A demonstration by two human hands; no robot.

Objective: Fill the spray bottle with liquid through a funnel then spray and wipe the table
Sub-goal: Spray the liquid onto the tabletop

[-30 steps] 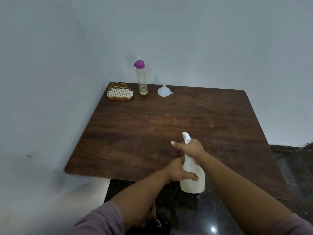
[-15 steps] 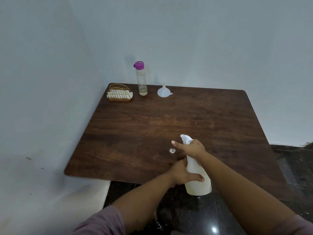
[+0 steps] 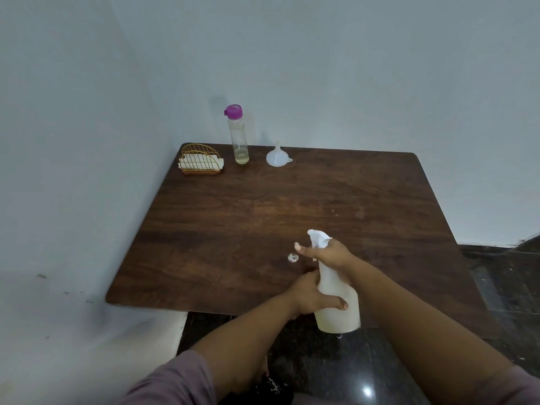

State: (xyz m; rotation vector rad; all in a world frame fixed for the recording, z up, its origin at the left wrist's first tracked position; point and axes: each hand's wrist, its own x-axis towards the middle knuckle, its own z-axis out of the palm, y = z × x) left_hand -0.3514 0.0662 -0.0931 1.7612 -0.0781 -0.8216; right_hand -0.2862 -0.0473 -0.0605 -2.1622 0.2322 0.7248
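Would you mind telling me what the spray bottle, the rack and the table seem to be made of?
Spray bottle: likely plastic, milky white and matte, slightly translucent. Rack: thin metal wire by the look, glossy gold finish, open curved bars. Table: dark wood or wood-look laminate; grain lines show, with a dull sheen. Which one, I cannot tell.

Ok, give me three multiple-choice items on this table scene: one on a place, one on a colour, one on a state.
1. Where is the funnel?
A. In the spray bottle's neck
B. On the table, right of the clear bottle
C. On the floor

2. What colour is the clear bottle's cap?
A. Purple
B. Green
C. Black

3. How is the spray bottle held?
A. Lying untouched on the table
B. By one hand only
C. By both hands

Answers: 1 B, it sits spout-up near the far edge. 2 A, the cap is plainly purple. 3 C, the left hand grips the body, the right hand the neck.
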